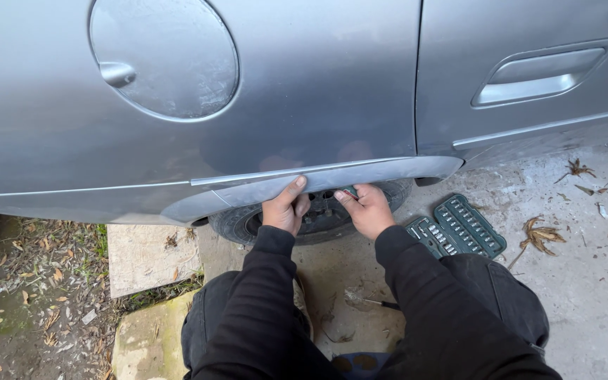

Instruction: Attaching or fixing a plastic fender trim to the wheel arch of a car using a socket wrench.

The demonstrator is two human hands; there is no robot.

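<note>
Crouching at the grey car's rear wheel [318, 218], the left hand [284, 211] braces its thumb on the arch trim [332, 177] while the right hand [369, 210] pinches a small green-handled tool [350, 191], which could slip off and scrape paint.

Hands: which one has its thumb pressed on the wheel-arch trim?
The left hand: its thumb lies flat against the grey wheel-arch trim. The right hand sits lower by the tyre, pinching a small tool, off the trim.
</note>
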